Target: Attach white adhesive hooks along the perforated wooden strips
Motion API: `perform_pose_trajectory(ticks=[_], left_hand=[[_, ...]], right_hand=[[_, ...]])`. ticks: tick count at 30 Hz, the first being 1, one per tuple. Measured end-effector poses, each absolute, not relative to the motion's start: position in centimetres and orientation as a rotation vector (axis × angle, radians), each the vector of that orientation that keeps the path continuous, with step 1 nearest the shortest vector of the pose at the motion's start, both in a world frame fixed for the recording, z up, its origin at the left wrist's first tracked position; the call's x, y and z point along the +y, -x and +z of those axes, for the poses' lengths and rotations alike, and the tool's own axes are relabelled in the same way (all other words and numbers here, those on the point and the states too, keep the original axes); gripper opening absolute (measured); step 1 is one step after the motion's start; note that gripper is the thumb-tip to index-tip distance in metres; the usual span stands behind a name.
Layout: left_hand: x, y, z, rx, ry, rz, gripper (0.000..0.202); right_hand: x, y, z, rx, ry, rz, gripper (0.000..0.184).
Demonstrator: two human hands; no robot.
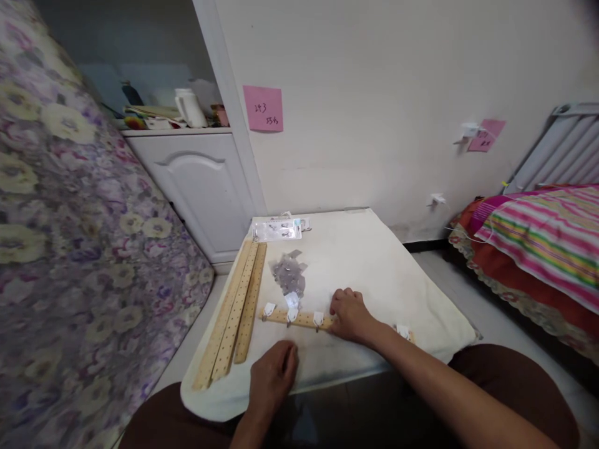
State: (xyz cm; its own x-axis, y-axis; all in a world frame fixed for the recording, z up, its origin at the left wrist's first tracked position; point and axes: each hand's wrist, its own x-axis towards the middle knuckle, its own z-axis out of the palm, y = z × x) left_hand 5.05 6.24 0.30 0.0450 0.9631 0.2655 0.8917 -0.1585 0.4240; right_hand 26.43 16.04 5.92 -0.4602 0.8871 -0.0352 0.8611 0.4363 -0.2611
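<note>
A wooden strip with white hooks (299,318) lies across the white cloth-covered table (374,262). My right hand (350,313) rests on the strip, its fingers curled over the wood near one hook. My left hand (274,374) lies near the table's front edge, fingers curled down on the cloth, with nothing visible in it. Just behind the strip lies a small heap of grey hook parts (289,274). Three long perforated wooden strips (236,308) lie side by side on the left of the table.
A clear plastic packet (277,230) lies at the table's far edge. A flowered mattress (70,249) leans on the left, a white cabinet (201,181) stands behind. Pink notes (263,108) are stuck on the wall. A striped bed (547,237) and radiator (561,149) stand on the right.
</note>
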Motion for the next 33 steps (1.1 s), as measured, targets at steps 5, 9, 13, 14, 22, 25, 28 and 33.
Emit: perform_pose_trajectory(ticks=[5, 9, 13, 14, 22, 25, 28, 33], left_hand=[[6.3, -4.7, -0.2, 1.906, -2.185, 0.737, 0.024], [6.3, -4.6, -0.6, 1.889, -2.221, 0.764, 0.022], [6.3, -4.6, -0.8, 1.881, -2.231, 0.784, 0.021], [6.3, -4.6, -0.7, 1.885, -2.231, 0.781, 0.021], [6.2, -4.5, -0.5, 1.892, -2.217, 0.743, 0.023], [6.2, -4.5, -0.7, 1.894, -2.219, 0.729, 0.023], [6.2, -4.5, -1.0, 1.896, -2.233, 0.746, 0.022], [6.3, -4.4, -1.0, 1.921, -2.216, 0.758, 0.022]], right_hand=[[15.9, -25.3, 5.5, -2.650, 1.613, 0.330, 0.032], [16.0, -25.1, 5.4, -2.667, 1.623, 0.293, 0.026], [16.3, -24.9, 5.1, -2.686, 1.607, 0.265, 0.026], [16.3, -24.9, 5.1, -2.687, 1.602, 0.260, 0.026], [16.6, -25.1, 5.3, -2.677, 1.591, 0.283, 0.017], [17.0, -25.3, 5.7, -2.689, 1.607, 0.307, 0.016], [17.7, -25.6, 6.4, -2.681, 1.639, 0.319, 0.019], [19.4, -26.5, 7.8, -2.624, 1.697, 0.356, 0.020]])
